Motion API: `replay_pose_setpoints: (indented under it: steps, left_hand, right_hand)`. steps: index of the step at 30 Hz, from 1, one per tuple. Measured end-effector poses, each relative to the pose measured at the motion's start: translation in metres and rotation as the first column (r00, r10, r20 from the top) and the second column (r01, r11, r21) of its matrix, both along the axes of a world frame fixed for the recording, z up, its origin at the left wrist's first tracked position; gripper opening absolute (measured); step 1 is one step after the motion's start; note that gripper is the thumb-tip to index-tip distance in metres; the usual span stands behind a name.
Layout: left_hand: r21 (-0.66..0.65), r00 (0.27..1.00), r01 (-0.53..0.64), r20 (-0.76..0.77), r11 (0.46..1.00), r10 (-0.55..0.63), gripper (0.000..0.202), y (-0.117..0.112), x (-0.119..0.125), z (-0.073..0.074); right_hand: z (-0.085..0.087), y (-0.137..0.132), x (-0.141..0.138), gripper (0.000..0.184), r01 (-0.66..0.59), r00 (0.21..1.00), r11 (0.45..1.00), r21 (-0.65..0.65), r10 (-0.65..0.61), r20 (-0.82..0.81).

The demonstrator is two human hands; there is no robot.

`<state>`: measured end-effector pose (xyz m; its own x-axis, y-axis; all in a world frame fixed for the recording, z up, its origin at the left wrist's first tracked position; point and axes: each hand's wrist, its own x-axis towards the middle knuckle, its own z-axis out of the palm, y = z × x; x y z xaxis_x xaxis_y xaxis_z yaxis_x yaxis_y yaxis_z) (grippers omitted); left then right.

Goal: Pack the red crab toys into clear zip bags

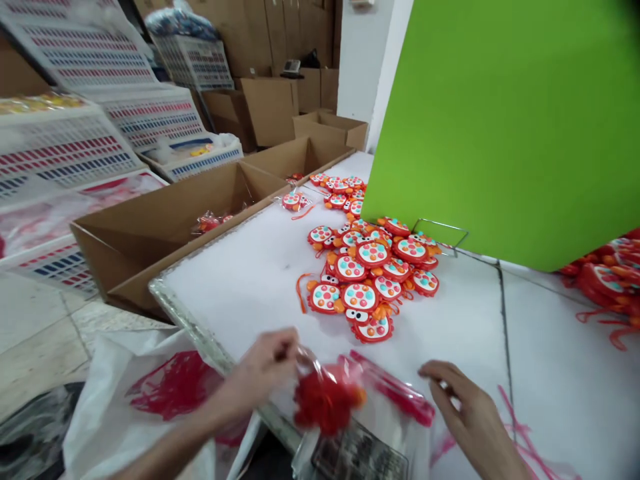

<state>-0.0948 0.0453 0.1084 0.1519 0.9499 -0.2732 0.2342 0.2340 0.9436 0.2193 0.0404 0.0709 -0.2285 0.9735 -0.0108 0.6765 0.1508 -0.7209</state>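
Note:
My left hand (267,367) is closed in a pinch on the edge of a clear plastic bag (373,420) with a red zip strip, low at the table's front edge. A red crab-shaped toy (325,400), blurred by motion, sits at the bag's mouth just right of that hand. My right hand (463,403) rests on the bag's right side, fingers curled against the plastic. A pile of several red and orange crab toys (370,273) with coloured dots lies on the white table (250,280) beyond both hands.
A green board (505,127) on a wire stand rises at the right, more red toys (607,277) past it. Open cardboard boxes (165,227) line the table's left side. A white sack with red strings (165,393) lies low left. White crates (75,133) stack behind.

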Motion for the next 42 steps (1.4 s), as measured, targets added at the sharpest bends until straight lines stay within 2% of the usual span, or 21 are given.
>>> replay_pose_setpoints:
  steps: [2, 4, 5, 6, 7, 8, 9, 10, 11, 13, 15, 17, 18, 19, 21, 23, 26, 28, 30, 34, 42]
  left_hand:
    - [0.227, 0.961, -0.220, -0.116, 0.949, 0.250, 0.017, 0.022, -0.034, 0.038]
    - [0.594, 0.801, -0.439, -0.081, 0.674, 0.593, 0.009, 0.035, -0.054, 0.067]
    - [0.701, 0.748, -0.445, -0.050, 0.556, 0.662, 0.011, 0.038, -0.057, 0.074]
    - [0.753, 0.733, -0.414, -0.056, 0.511, 0.677, 0.014, 0.037, -0.055, 0.074]
    - [0.753, 0.762, -0.357, -0.108, 0.553, 0.639, 0.016, 0.034, -0.049, 0.067]
    - [0.692, 0.816, -0.283, -0.191, 0.664, 0.546, 0.015, 0.029, -0.039, 0.056]
    - [0.559, 0.878, -0.177, -0.282, 0.810, 0.387, 0.015, 0.023, -0.028, 0.041]
    - [0.420, 0.928, -0.099, -0.288, 0.902, 0.236, 0.014, 0.016, -0.015, 0.024]
    - [0.308, 0.963, -0.066, -0.229, 0.949, 0.141, 0.016, 0.010, -0.002, 0.006]
    - [0.137, 0.998, -0.055, -0.034, 0.989, 0.060, 0.019, 0.003, 0.024, -0.022]
    - [0.028, 0.971, -0.119, 0.214, 0.993, 0.110, 0.029, 0.003, 0.049, -0.039]
    - [-0.080, 0.885, -0.122, 0.443, 0.989, 0.145, 0.045, 0.008, 0.072, -0.045]
    - [-0.128, 0.837, -0.088, 0.527, 0.988, 0.143, 0.050, 0.011, 0.082, -0.045]
    - [-0.160, 0.802, -0.042, 0.584, 0.986, 0.129, 0.052, 0.014, 0.090, -0.044]
    - [-0.150, 0.790, 0.036, 0.610, 0.988, 0.064, 0.048, 0.019, 0.098, -0.040]
    - [-0.025, 0.868, 0.063, 0.496, 0.998, -0.042, 0.041, 0.022, 0.097, -0.033]
    - [0.228, 0.978, 0.181, 0.064, 0.957, -0.201, 0.029, 0.025, 0.086, -0.020]
    - [0.326, 0.951, 0.296, -0.188, 0.898, -0.245, 0.024, 0.025, 0.080, -0.013]
    - [0.386, 0.918, 0.354, -0.318, 0.852, -0.237, 0.030, 0.024, 0.080, -0.008]
    - [0.528, 0.915, 0.315, -0.390, 0.789, -0.104, 0.038, 0.015, 0.084, -0.007]
    - [0.748, 0.893, 0.403, -0.449, 0.528, -0.046, 0.022, 0.003, 0.087, -0.009]
  right_hand:
    - [0.007, 0.024, -0.026, 0.030, -0.044, 0.986, 0.982, 0.184, 0.012, 0.169]
    - [0.012, 0.046, -0.061, 0.046, -0.142, 0.947, 0.938, 0.317, 0.036, 0.318]
    - [0.013, 0.057, -0.078, 0.053, -0.170, 0.922, 0.923, 0.345, 0.025, 0.386]
    - [0.013, 0.066, -0.093, 0.057, -0.189, 0.902, 0.919, 0.346, 0.023, 0.432]
    - [0.012, 0.074, -0.105, 0.059, -0.198, 0.893, 0.923, 0.329, 0.031, 0.448]
    - [0.010, 0.082, -0.113, 0.060, -0.196, 0.896, 0.933, 0.303, 0.044, 0.443]
    - [0.008, 0.088, -0.117, 0.059, -0.191, 0.906, 0.942, 0.275, 0.061, 0.418]
    - [0.006, 0.092, -0.116, 0.057, -0.184, 0.920, 0.950, 0.251, 0.076, 0.385]
    - [0.004, 0.095, -0.113, 0.055, -0.178, 0.927, 0.955, 0.237, 0.082, 0.367]
    - [0.004, 0.093, -0.100, 0.048, -0.112, 0.972, 0.974, 0.197, 0.066, 0.227]
    - [0.006, 0.081, -0.087, 0.043, 0.029, 0.979, 0.998, 0.048, -0.018, -0.205]
    - [0.008, 0.063, -0.080, 0.040, 0.085, 0.718, 0.971, -0.225, -0.216, -0.662]
    - [0.008, 0.052, -0.078, 0.038, 0.059, 0.564, 0.939, -0.338, -0.311, -0.765]
    - [0.008, 0.042, -0.077, 0.038, 0.032, 0.481, 0.914, -0.405, -0.369, -0.795]
    - [0.008, 0.026, -0.071, 0.038, 0.017, 0.493, 0.901, -0.434, -0.385, -0.780]
    - [0.012, 0.018, -0.061, 0.044, 0.076, 0.643, 0.941, -0.329, -0.298, -0.705]
    - [0.026, 0.015, -0.042, 0.055, 0.077, 0.914, 0.997, -0.015, -0.076, -0.398]
    - [0.034, 0.014, -0.033, 0.049, -0.061, 0.984, 0.990, 0.131, 0.081, -0.158]
    - [0.037, 0.011, -0.031, 0.041, -0.157, 0.987, 0.973, 0.171, 0.161, -0.008]
    - [0.027, -0.002, -0.034, 0.041, -0.131, 0.986, 0.956, 0.261, 0.099, 0.131]
    - [0.001, -0.027, -0.041, 0.042, -0.090, 0.995, 0.921, 0.379, 0.066, 0.075]
